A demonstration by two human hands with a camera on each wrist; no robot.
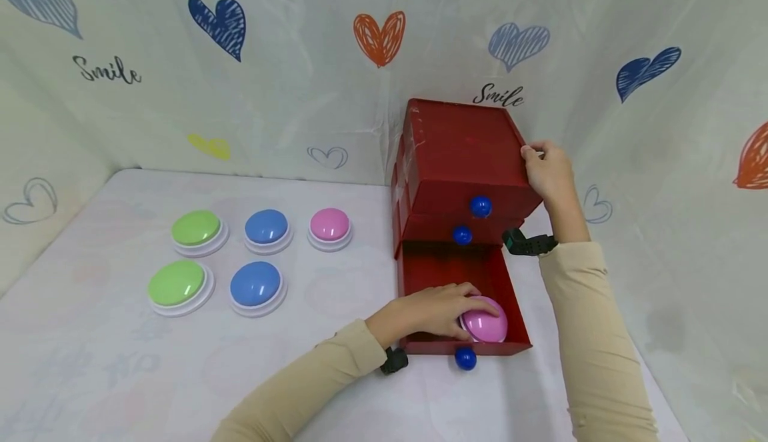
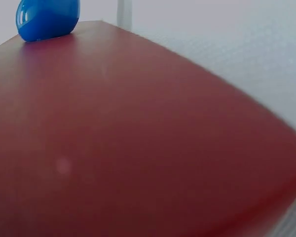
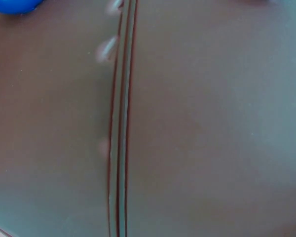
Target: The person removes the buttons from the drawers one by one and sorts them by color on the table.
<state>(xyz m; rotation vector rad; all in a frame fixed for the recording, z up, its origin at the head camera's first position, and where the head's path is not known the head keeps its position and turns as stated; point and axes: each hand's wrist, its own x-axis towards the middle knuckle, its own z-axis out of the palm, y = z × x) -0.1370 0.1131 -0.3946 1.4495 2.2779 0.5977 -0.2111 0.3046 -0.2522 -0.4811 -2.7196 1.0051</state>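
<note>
A red drawer cabinet (image 1: 468, 142) stands against the back wall, its bottom drawer (image 1: 444, 262) pulled out. Inside that drawer, at the front right, sits a glossy pink dome button (image 1: 489, 322) with a white base. My left hand (image 1: 435, 309) reaches over the drawer's left side, thumb and fingers curled round the pink button. At the cabinet's upper right edge, my right hand (image 1: 547, 169) grips the side with bent fingers. In the left wrist view, a red panel fills most of the picture below a blue knob (image 2: 48, 19).
Left of the cabinet, on the white table, stand two green dome buttons (image 1: 195, 229), two blue ones (image 1: 267, 227) and another pink one (image 1: 329, 225). Blue knobs (image 1: 481, 206) stick out from the drawer fronts. A white sheet (image 1: 288, 95) printed with hearts hangs behind.
</note>
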